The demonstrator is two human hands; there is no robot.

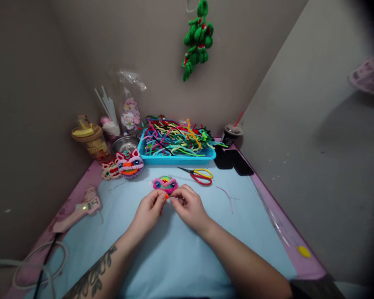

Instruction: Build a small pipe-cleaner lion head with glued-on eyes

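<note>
My left hand (150,207) pinches a small orange pipe-cleaner piece (167,197) between thumb and fingers, above the middle of the blue cloth. Close against it, the fingertips of my right hand (188,206) are closed too, and what they grip is too small to make out. Just beyond both hands lies a pink lion-face piece (165,185) made of pipe cleaners, with blue eyes and a rainbow-coloured patch on top. To its right rest scissors (202,176) with one yellow and one red handle, their blades pointing left.
A blue tray (177,160) heaped with coloured pipe cleaners stands at the back. Finished lion faces (130,164) sit left of it, with a pink glue gun (81,211) nearer me. Black phone-like slabs (239,162) and a drink cup (231,135) are at the right.
</note>
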